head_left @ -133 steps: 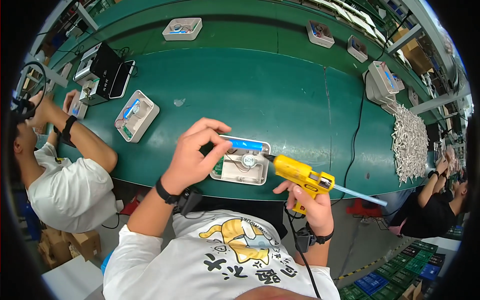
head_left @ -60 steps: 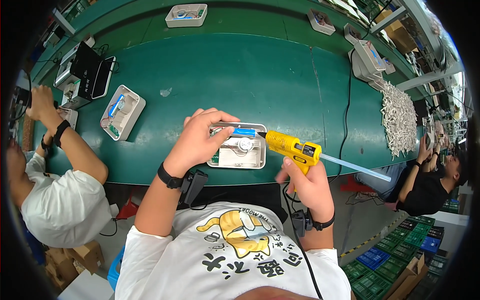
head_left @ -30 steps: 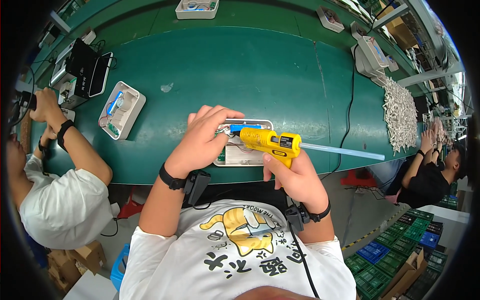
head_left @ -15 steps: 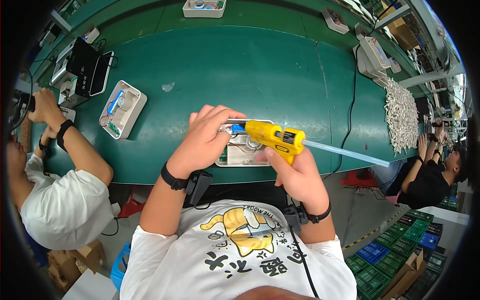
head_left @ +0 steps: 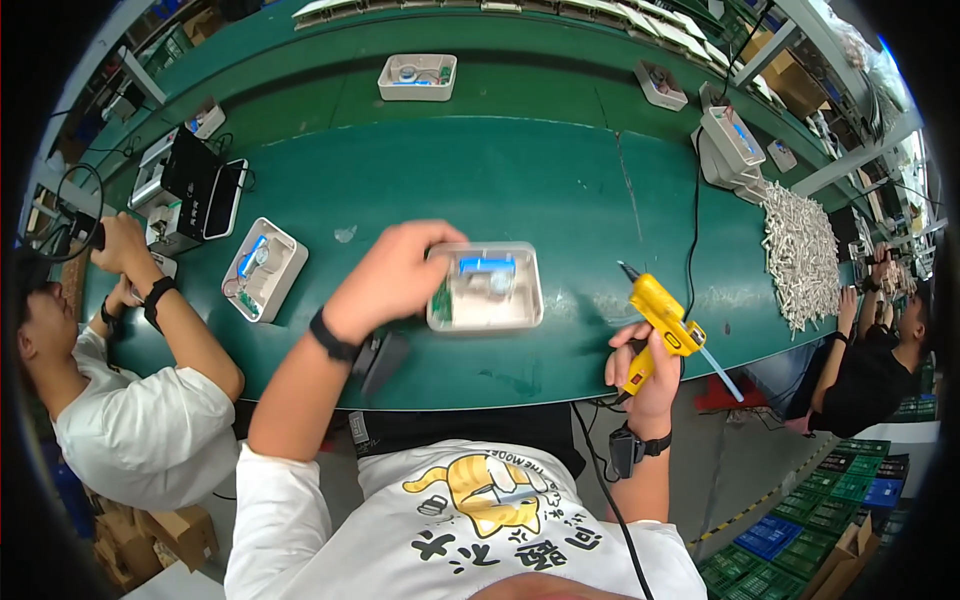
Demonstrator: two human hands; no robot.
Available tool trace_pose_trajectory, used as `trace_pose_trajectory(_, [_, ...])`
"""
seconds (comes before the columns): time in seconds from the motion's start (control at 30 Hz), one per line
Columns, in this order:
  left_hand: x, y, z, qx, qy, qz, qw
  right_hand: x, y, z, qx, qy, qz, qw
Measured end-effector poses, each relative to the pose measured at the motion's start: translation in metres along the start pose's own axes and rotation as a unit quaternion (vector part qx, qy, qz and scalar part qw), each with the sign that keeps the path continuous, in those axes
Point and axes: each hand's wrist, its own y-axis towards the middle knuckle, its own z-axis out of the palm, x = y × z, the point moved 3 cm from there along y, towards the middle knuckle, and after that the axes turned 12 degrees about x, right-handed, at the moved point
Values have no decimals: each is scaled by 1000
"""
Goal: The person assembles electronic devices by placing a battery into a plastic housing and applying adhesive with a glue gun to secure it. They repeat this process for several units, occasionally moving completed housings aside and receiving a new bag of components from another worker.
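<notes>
My right hand (head_left: 652, 382) is wrapped round the handle of a yellow hot glue gun (head_left: 658, 308), held over the front right of the table with its dark nozzle pointing up and away. A pale glue stick (head_left: 722, 375) sticks out of its back. To the left, an open off-white plastic case (head_left: 510, 320) lies in front of me, slightly blurred. It holds a blue cylindrical battery (head_left: 487, 265), a round part (head_left: 500, 284) and a green circuit board (head_left: 442, 300). My left hand (head_left: 392, 278) grips the case at its upper left corner, fingers over the rim.
A similar case (head_left: 290, 268) lies to the left, another (head_left: 448, 90) on the far belt. Black devices (head_left: 185, 195) stand at the back left. On the right are a pile of small whitish parts (head_left: 800, 255) and a black cable (head_left: 693, 220). Co-workers (head_left: 140, 420) sit on both sides.
The glue gun has moved right, away from the case, and its nozzle has turned from pointing left to pointing up and away. My left hand has stayed at the case's left end.
</notes>
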Motion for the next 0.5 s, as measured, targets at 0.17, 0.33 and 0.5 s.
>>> trace_pose_trajectory(0.17, [15, 113, -33, -80, -12, -32, 996, 0, 11, -3, -78, 69, -24, 994])
trace_pose_trajectory(0.33, [38, 190, -71, -309, 239, 59, 919, -2, 7, 3, -64, 7, -20, 998])
trace_pose_trajectory(0.5, [62, 204, -118, -353, 376, -93, 852, -5, 7, 8, -56, -9, -12, 998])
